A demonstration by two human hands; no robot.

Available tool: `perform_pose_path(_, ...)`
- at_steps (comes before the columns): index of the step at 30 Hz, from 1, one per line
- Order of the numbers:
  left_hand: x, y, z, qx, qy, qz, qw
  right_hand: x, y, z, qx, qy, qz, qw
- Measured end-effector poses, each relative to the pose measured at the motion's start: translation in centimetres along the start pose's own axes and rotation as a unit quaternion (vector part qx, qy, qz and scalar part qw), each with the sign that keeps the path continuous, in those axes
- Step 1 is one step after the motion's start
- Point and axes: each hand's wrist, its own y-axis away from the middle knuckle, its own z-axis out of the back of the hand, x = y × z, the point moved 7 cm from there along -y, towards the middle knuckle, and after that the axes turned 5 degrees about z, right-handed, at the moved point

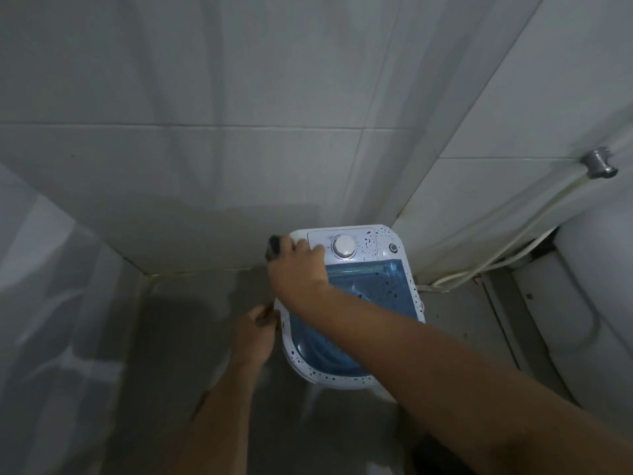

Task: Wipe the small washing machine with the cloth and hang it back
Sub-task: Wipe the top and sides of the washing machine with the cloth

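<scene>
One small washing machine is seen on the floor in a tiled corner, its blue lid and single white dial flecked with dark spots; one dark cloth is pressed at its far left corner; one hose is run along the wall behind; the lid is partly covered by the right forearm; the cloth is clamped in the right hand; the left hand is curled closed against the machine's left edge.

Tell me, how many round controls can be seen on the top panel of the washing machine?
2. A large white dial sits in the middle of the panel, and a small round button is near its right corner. The right hand covers the left corner, so another may be hidden.
</scene>
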Motion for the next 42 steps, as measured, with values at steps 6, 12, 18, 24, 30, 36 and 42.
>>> perform_pose_path(6,0.4,-0.1,0.0,-0.002,0.011,0.001,1.0,-0.5,-0.3,-0.1,-0.024,-0.021,-0.006,0.999)
perform_pose_path(12,0.4,-0.2,0.0,0.001,0.003,-0.005,1.0,-5.7,0.9,-0.8,-0.038,-0.012,-0.042,0.998)
perform_pose_path(18,-0.2,0.3,-0.1,0.006,0.019,-0.008,1.0,-7.1,1.3,-0.7,0.014,-0.052,-0.11,0.993)
perform_pose_path(24,0.3,-0.6,-0.4,0.02,0.012,-0.01,1.0,-4.5,3.5,-0.9,0.023,-0.046,-0.067,0.996)
perform_pose_path(30,-0.2,-0.2,-0.4,-0.004,0.001,-0.033,0.999,-14.6,-2.8,2.2,0.04,-0.099,-0.131,0.986)
perform_pose_path(36,0.2,-0.6,-0.4,0.005,0.007,-0.027,1.0,-19.2,2.4,-3.2,0.01,-0.118,-0.165,0.979)
perform_pose_path(42,0.3,-0.6,-0.3,0.014,0.023,-0.04,0.999,-18.1,7.4,-7.0,-0.115,-0.065,-0.071,0.989)
